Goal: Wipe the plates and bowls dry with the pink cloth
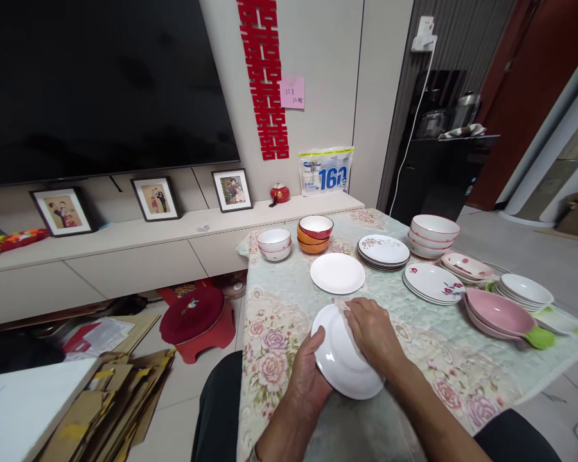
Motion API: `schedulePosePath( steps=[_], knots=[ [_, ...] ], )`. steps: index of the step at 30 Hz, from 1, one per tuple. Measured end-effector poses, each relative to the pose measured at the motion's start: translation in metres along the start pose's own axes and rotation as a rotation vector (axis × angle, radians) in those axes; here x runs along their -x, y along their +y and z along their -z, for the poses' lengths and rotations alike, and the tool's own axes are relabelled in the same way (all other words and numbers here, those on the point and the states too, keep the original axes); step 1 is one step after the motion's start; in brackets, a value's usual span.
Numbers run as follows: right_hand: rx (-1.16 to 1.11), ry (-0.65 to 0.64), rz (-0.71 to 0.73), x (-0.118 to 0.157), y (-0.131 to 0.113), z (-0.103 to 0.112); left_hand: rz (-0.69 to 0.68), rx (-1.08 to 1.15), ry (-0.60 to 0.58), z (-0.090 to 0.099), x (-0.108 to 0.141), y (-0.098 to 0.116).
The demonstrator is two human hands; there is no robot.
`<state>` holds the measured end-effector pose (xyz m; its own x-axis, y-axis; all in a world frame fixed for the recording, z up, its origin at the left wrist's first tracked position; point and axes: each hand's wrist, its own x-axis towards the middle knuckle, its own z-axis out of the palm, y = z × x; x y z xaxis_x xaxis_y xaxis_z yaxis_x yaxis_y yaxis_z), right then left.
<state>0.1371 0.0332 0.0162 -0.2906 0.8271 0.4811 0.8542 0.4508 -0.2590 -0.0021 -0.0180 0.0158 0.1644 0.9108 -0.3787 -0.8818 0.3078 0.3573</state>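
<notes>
A white plate is tilted above the near part of the table. My left hand grips its left edge, with the thumb on top and the other fingers beneath. On the plate's upper right side lies my right hand, its fingers pressed over a pale, thin cloth or tissue that is mostly hidden. Just beyond them another white plate lies flat on the flowered tablecloth.
Bowl stacks stand at the back; patterned plates, tall bowls and pink dishes fill the right side. A red stool and flattened cardboard are left of the table.
</notes>
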Motion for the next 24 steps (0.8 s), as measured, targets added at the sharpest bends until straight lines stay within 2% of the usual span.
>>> schedulePosePath(
  steps=[2,4,7,9,11,13,15,19,22,24],
  knots=[
    [0.047,0.013,-0.059,0.0,0.007,-0.003,-0.041,-0.046,-0.02,0.0,0.002,0.001],
    [0.052,0.049,-0.046,0.002,0.005,-0.004,-0.066,-0.072,-0.041,0.0,0.004,0.003],
    [-0.027,0.07,0.119,0.006,-0.013,-0.003,-0.078,-0.053,-0.037,0.0,0.005,0.004],
    [-0.117,0.026,0.249,0.006,-0.026,0.0,-0.074,-0.011,0.0,0.001,0.004,0.003],
    [-0.186,-0.039,0.305,0.005,-0.032,0.004,-0.037,0.035,0.034,0.002,0.002,0.002],
    [-0.183,-0.062,0.258,0.003,-0.029,0.006,0.027,0.056,0.037,0.003,0.0,0.001],
    [-0.109,-0.049,0.138,0.001,-0.018,0.006,0.063,0.034,0.011,0.003,-0.002,0.0],
    [0.032,-0.008,-0.038,-0.001,0.003,0.002,-0.053,-0.038,0.004,0.002,-0.001,0.0],
    [0.047,0.069,-0.027,0.002,0.002,-0.002,-0.115,-0.046,-0.008,0.003,-0.001,0.0],
    [0.004,0.105,0.068,0.004,-0.008,-0.004,-0.119,-0.059,-0.036,0.004,-0.001,0.0]
  ],
)
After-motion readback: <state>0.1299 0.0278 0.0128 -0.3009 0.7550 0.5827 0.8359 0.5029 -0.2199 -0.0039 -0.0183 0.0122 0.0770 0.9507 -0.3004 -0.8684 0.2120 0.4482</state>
